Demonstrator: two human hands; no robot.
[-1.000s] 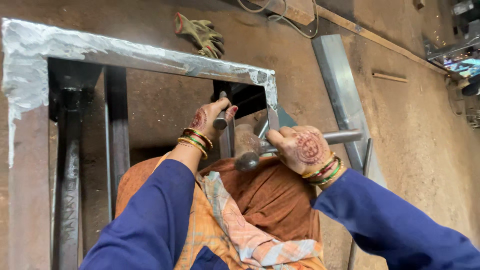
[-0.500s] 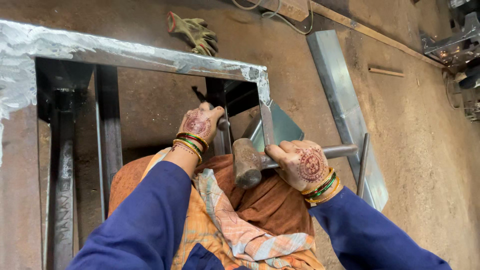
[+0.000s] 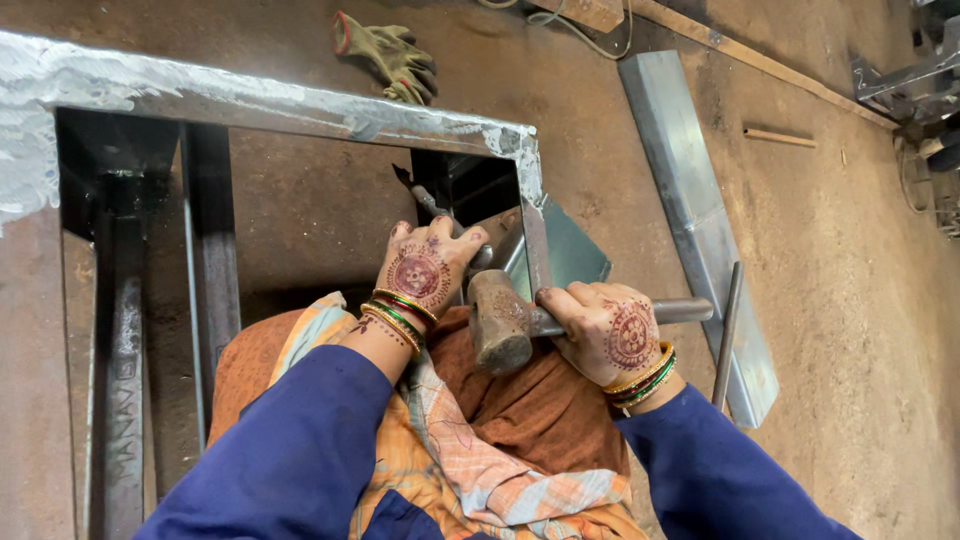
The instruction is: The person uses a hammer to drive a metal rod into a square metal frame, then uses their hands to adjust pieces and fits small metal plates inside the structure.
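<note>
My right hand (image 3: 606, 330) grips the metal handle of a rusty hammer (image 3: 500, 320), whose head hangs just right of my left hand. My left hand (image 3: 428, 268) is closed around a dark chisel (image 3: 425, 200) that points up toward the inner corner of a grey metal frame (image 3: 300, 105). The frame's top bar is smeared with white residue, thickest at its right corner (image 3: 525, 150). Both wrists carry coloured bangles. My knees, in orange cloth (image 3: 520, 410), lie below the hands.
A green work glove (image 3: 395, 55) lies on the floor beyond the frame. A long flat steel plate (image 3: 690, 210) and a thin rod (image 3: 727, 330) lie to the right. Dark steel uprights (image 3: 120, 330) stand at the left. Machine parts sit at the far right edge.
The hammer head has swung down and left, from raised beside the frame to close beside my left hand. My left hand with the chisel has stayed at the frame's corner.
</note>
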